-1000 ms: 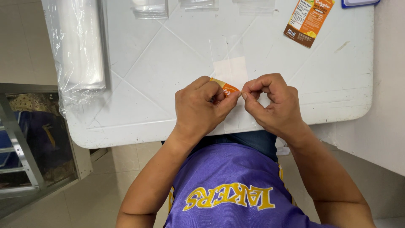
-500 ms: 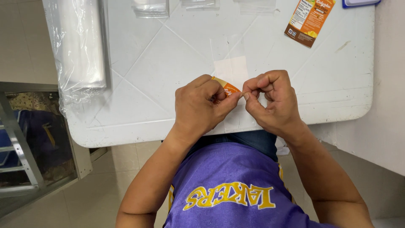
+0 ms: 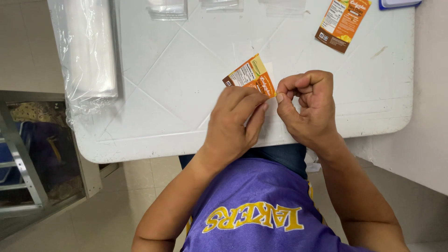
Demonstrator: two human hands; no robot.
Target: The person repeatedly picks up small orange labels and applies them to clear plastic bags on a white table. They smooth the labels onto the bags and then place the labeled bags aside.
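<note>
A small orange and brown printed label stands up over the white table, just past my fingertips. My left hand pinches its lower edge with fingers and thumb. My right hand is curled, its thumb and forefinger pressed on the label's lower right corner. The two hands almost touch. A pale thin sheet shows behind the label; I cannot tell what it is. The part of the label under my fingers is hidden.
A stack of clear plastic bags lies along the table's left side. A second orange label rests at the far right. Small clear pouches line the far edge. A metal rack stands left of the table.
The label was almost hidden between my hands; now most of it sticks out beyond my left fingers. Both hands have stayed near the table's front edge.
</note>
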